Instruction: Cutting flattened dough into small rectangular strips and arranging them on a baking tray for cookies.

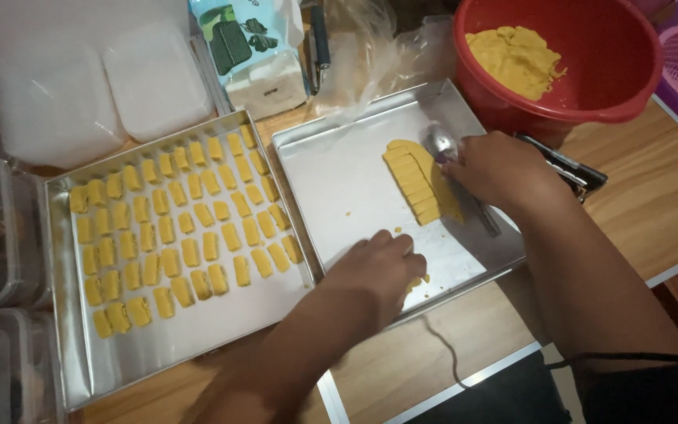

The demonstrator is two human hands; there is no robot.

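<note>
Left hand [377, 263] pinched yellow dough piece [416, 283] at near edge of right tray [339, 180]. Right hand [500, 169] pressed spoon [442, 145] against cut dough strip [417, 180], centre-right. Step judged: transferring pieces. Next needs placing on left tray [198, 330], near edge.

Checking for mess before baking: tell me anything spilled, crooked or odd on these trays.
Small yellow crumbs lie loose on the right tray, apart from the cut dough strip. More bits sit by the left hand. On the left tray, the dough pieces run in slanted, uneven rows. Nothing looks damaged.
</note>
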